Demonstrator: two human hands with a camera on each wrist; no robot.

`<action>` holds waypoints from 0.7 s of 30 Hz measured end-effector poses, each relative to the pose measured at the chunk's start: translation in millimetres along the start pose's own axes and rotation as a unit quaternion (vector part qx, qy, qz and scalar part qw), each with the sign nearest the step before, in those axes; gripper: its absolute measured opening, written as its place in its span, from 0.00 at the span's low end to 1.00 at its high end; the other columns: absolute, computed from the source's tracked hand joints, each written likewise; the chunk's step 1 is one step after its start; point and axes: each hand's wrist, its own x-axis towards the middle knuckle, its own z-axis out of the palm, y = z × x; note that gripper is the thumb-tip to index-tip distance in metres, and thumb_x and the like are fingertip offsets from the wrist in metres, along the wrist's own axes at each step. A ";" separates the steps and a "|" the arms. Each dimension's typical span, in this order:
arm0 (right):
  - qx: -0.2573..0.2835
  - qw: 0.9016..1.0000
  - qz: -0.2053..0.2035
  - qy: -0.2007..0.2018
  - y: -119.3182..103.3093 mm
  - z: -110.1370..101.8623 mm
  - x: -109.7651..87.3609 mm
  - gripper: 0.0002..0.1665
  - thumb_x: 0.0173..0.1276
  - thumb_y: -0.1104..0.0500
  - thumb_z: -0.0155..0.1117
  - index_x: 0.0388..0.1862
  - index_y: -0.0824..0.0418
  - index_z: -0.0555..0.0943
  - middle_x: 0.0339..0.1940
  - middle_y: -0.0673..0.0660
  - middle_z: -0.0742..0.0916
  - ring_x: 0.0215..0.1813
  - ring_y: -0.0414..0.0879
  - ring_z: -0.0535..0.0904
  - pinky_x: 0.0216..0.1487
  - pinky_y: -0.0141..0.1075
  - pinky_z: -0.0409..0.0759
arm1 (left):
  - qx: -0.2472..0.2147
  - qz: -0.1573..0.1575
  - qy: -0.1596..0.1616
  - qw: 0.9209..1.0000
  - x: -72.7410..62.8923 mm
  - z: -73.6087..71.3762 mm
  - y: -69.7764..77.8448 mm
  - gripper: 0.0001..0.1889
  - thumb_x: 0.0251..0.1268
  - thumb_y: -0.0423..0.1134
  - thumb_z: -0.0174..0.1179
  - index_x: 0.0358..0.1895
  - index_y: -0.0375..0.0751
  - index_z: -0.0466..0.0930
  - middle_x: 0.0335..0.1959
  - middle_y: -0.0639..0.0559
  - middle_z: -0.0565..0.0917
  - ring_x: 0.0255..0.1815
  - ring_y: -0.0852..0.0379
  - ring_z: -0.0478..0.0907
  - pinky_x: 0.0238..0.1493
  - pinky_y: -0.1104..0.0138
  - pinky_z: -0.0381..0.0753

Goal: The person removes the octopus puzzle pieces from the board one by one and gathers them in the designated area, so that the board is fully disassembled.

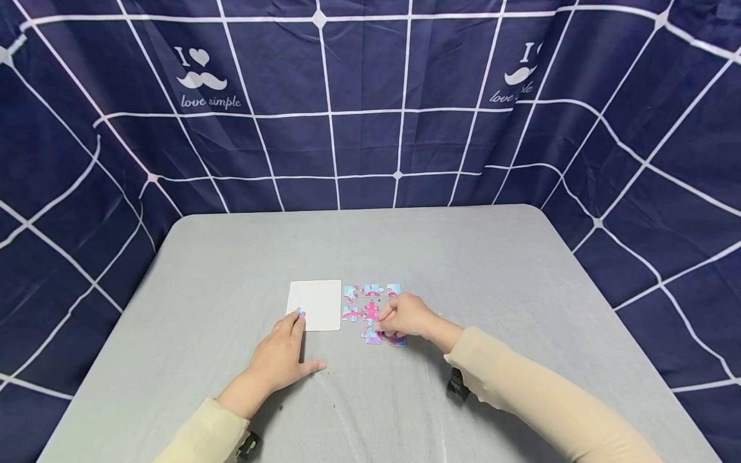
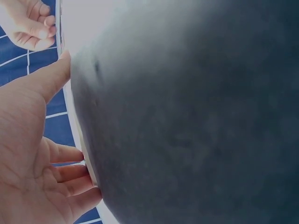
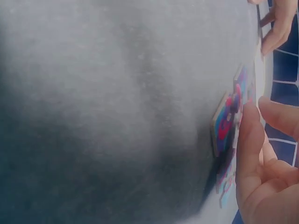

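Note:
In the head view, my left hand (image 1: 278,354) lies at the lower left of a white square board (image 1: 323,305), thumb spread to the side. Its fingertips touch a small blue puzzle piece (image 1: 301,312) on the board. The left wrist view shows the fingers (image 2: 70,172) reaching to the board's edge. Right of the board are several pink and blue puzzle pieces (image 1: 371,311), set out in loose rows. My right hand (image 1: 410,315) is over their right side, thumb and forefinger close together and covering part of them. I cannot tell whether a piece is between those fingertips.
The pieces lie on a grey cloth-covered table (image 1: 463,257). A dark blue curtain (image 1: 370,148) with white grid lines stands around its back and sides. In the right wrist view, a puzzle piece (image 3: 221,123) appears next to the right fingers.

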 end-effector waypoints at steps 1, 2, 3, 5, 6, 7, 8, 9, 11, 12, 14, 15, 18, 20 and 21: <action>0.008 1.000 0.001 0.001 -0.3 -0.1 1.3 0.05 0.56 0.64 0.72 0.29 0.63 0.83 0.21 0.52 0.86 0.24 0.43 0.83 0.27 0.34 0.81 | 0.000 0.000 -0.001 1.000 0.0 0.2 -0.2 0.50 0.46 0.59 0.71 0.64 0.22 0.64 0.65 0.30 0.65 0.64 0.36 0.65 0.56 0.51 0.72; 0.016 1.000 0.002 0.001 -0.9 -0.2 2.6 0.05 0.56 0.64 0.72 0.30 0.63 0.83 0.22 0.53 0.86 0.25 0.44 0.83 0.28 0.35 0.81 | -0.001 0.000 -0.001 1.000 -0.1 0.2 -0.1 0.50 0.46 0.59 0.71 0.63 0.23 0.64 0.65 0.30 0.65 0.64 0.36 0.65 0.56 0.51 0.72; 0.024 1.000 0.003 0.001 -1.3 -0.1 4.0 0.06 0.56 0.64 0.72 0.31 0.63 0.83 0.23 0.53 0.86 0.26 0.44 0.83 0.28 0.35 0.82 | -0.002 0.001 -0.001 1.000 -0.4 0.1 0.1 0.49 0.46 0.58 0.71 0.63 0.23 0.65 0.65 0.30 0.65 0.64 0.36 0.65 0.56 0.50 0.72; 0.040 0.999 0.004 0.000 -2.3 0.3 6.2 0.06 0.57 0.63 0.72 0.32 0.63 0.83 0.24 0.54 0.87 0.28 0.44 0.84 0.29 0.35 0.82 | -0.001 0.002 -0.001 1.000 -0.7 0.2 0.3 0.48 0.46 0.58 0.71 0.62 0.24 0.66 0.65 0.29 0.65 0.64 0.36 0.65 0.55 0.50 0.72; 0.047 0.999 0.001 -0.001 -2.9 0.6 7.4 0.06 0.57 0.64 0.71 0.32 0.64 0.83 0.25 0.54 0.87 0.29 0.44 0.84 0.30 0.36 0.82 | -0.001 0.004 0.002 1.000 -0.8 0.2 0.5 0.47 0.46 0.58 0.71 0.62 0.25 0.67 0.64 0.29 0.65 0.63 0.36 0.66 0.55 0.50 0.73; 0.058 0.998 0.001 -0.003 -3.5 1.2 8.4 0.06 0.57 0.64 0.71 0.33 0.64 0.83 0.25 0.54 0.87 0.30 0.45 0.84 0.30 0.37 0.82 | 0.000 0.004 0.002 1.000 -0.9 0.3 0.8 0.46 0.46 0.58 0.71 0.61 0.26 0.67 0.64 0.29 0.65 0.63 0.36 0.66 0.54 0.50 0.73; 0.065 0.998 0.000 -0.004 -4.5 1.8 9.3 0.06 0.57 0.64 0.70 0.33 0.65 0.83 0.25 0.55 0.87 0.30 0.45 0.85 0.31 0.37 0.82 | 0.001 0.005 0.003 1.000 -1.1 0.1 1.2 0.45 0.46 0.58 0.72 0.61 0.26 0.68 0.64 0.29 0.65 0.63 0.36 0.66 0.53 0.50 0.74; 0.069 0.998 -0.001 -0.005 -5.8 2.5 10.0 0.06 0.57 0.65 0.70 0.34 0.65 0.83 0.25 0.55 0.87 0.30 0.45 0.85 0.31 0.37 0.82 | 0.004 0.006 0.003 1.000 -1.3 0.1 1.4 0.44 0.46 0.58 0.71 0.60 0.27 0.69 0.64 0.29 0.65 0.63 0.36 0.66 0.53 0.50 0.74; 0.075 0.997 -0.008 -0.005 -8.9 4.1 11.7 0.07 0.57 0.66 0.69 0.35 0.66 0.82 0.26 0.54 0.87 0.30 0.45 0.84 0.30 0.37 0.82 | 0.005 0.007 0.004 1.000 -1.5 0.3 1.6 0.43 0.46 0.58 0.71 0.60 0.28 0.70 0.64 0.29 0.65 0.62 0.36 0.67 0.52 0.50 0.75; 0.077 0.997 -0.009 -0.005 -11.0 5.2 12.6 0.08 0.58 0.66 0.69 0.36 0.67 0.82 0.26 0.55 0.87 0.30 0.45 0.84 0.30 0.37 0.82 | 0.006 0.007 0.004 1.000 -1.6 0.4 1.7 0.43 0.46 0.58 0.71 0.60 0.28 0.70 0.64 0.28 0.65 0.62 0.36 0.67 0.51 0.50 0.75; 0.078 0.997 -0.015 -0.007 -15.6 7.6 14.2 0.09 0.58 0.66 0.69 0.37 0.68 0.82 0.26 0.55 0.87 0.30 0.45 0.84 0.31 0.37 0.82 | 0.007 0.005 0.002 1.000 -1.8 0.0 2.1 0.43 0.47 0.58 0.71 0.60 0.28 0.71 0.64 0.28 0.65 0.59 0.36 0.70 0.48 0.51 0.77; 0.077 0.997 -0.018 -0.008 -18.0 9.0 15.3 0.09 0.58 0.66 0.69 0.37 0.68 0.82 0.26 0.55 0.87 0.30 0.45 0.84 0.31 0.37 0.82 | 0.007 0.004 0.002 1.000 -1.8 0.1 2.2 0.43 0.47 0.58 0.71 0.60 0.28 0.71 0.63 0.29 0.65 0.58 0.36 0.71 0.45 0.51 0.78; 0.078 0.996 -0.030 -0.019 -24.2 14.7 19.7 0.10 0.58 0.65 0.69 0.38 0.68 0.82 0.27 0.55 0.87 0.31 0.46 0.84 0.31 0.37 0.83 | 0.008 0.004 0.003 1.000 -2.2 0.4 2.2 0.43 0.47 0.58 0.71 0.60 0.29 0.71 0.60 0.30 0.66 0.51 0.38 0.75 0.38 0.53 0.80; 0.079 0.996 -0.038 -0.028 -28.3 18.7 23.4 0.10 0.59 0.65 0.68 0.39 0.68 0.81 0.28 0.55 0.87 0.31 0.46 0.84 0.31 0.37 0.82 | 0.010 0.005 0.006 1.000 -2.4 0.5 2.1 0.43 0.47 0.58 0.71 0.60 0.29 0.71 0.57 0.30 0.66 0.48 0.39 0.76 0.33 0.54 0.81; 0.080 0.995 -0.043 -0.032 -30.2 20.9 25.6 0.11 0.59 0.65 0.68 0.39 0.68 0.81 0.28 0.55 0.87 0.31 0.46 0.84 0.31 0.37 0.82 | 0.010 0.007 0.008 1.000 -2.4 1.0 1.8 0.43 0.48 0.58 0.71 0.60 0.29 0.71 0.57 0.31 0.66 0.47 0.39 0.76 0.33 0.54 0.81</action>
